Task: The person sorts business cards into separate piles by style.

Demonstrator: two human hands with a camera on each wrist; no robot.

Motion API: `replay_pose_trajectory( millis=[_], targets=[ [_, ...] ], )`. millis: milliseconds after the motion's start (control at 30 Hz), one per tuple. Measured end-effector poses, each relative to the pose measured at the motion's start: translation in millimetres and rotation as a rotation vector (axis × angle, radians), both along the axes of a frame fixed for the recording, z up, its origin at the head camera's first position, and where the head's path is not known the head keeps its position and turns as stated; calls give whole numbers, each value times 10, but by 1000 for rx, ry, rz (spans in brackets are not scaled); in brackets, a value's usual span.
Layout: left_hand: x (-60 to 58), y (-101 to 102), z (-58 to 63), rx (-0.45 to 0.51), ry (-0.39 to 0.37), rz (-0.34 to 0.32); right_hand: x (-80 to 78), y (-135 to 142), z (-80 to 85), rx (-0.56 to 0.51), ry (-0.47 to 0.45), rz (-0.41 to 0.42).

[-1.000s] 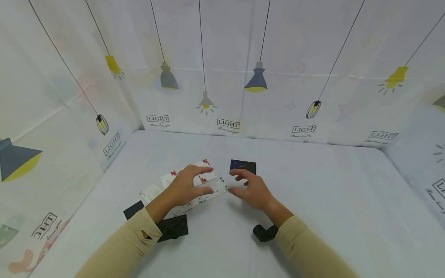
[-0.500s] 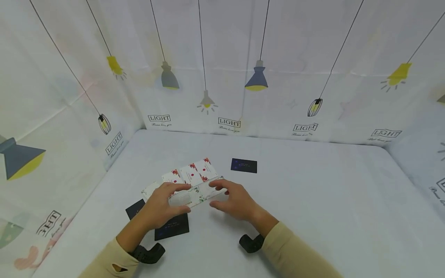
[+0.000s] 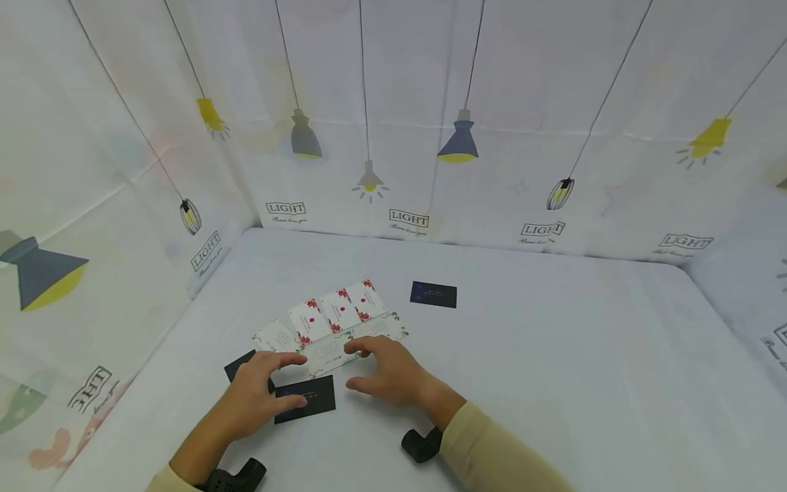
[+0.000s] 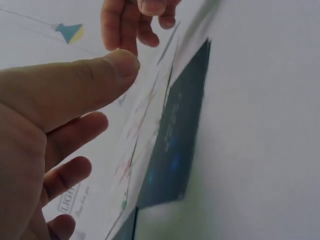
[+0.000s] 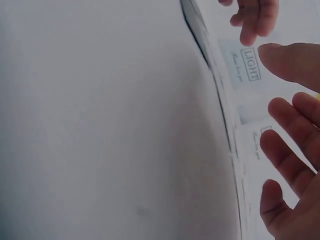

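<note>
My left hand (image 3: pixel 252 393) hovers over the lower left cards, thumb and fingers apart and nothing between them. Beneath its thumb lies a black card (image 3: pixel 316 400), and a second black card (image 3: pixel 238 363) is partly covered by that hand. To the right, my right hand (image 3: pixel 393 372) is held with fingers loosely bent and parted from the thumb, holding nothing. Its fingertips are over white cards with green leaf print (image 3: pixel 326 355). Three white cards with red flowers (image 3: pixel 340 311) lie in a slanted row behind. In the left wrist view the black card (image 4: pixel 175 135) lies beyond the thumb.
A lone black card (image 3: pixel 433 294) lies farther back, right of the flowered row. White cloth (image 3: pixel 553 355) covers the table. Lamp-printed curtains (image 3: pixel 406 137) rise at the back and sides. Black wrist-worn devices (image 3: pixel 421 445) sit under both wrists.
Both hands have drawn back toward the front left, uncovering the flowered and leaf-print cards. The cards appear to lie in the same places. The camera view has shifted slightly.
</note>
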State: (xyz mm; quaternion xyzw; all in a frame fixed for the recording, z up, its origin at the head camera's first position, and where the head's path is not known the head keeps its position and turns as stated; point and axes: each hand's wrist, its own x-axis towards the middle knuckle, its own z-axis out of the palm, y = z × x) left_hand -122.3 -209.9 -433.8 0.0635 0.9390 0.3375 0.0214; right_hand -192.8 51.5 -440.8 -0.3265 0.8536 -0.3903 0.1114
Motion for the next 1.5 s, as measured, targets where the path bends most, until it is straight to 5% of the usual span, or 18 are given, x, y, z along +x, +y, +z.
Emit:
replay_pose_trajectory(
  millis=[633, 1500],
  targets=[
    [9, -184, -137, -165, 23, -29, 1, -181, -93, 185, -3, 43],
    [10, -163, -135, -89, -48, -45, 79, -278, -80, 285, 106, 82]
  ],
)
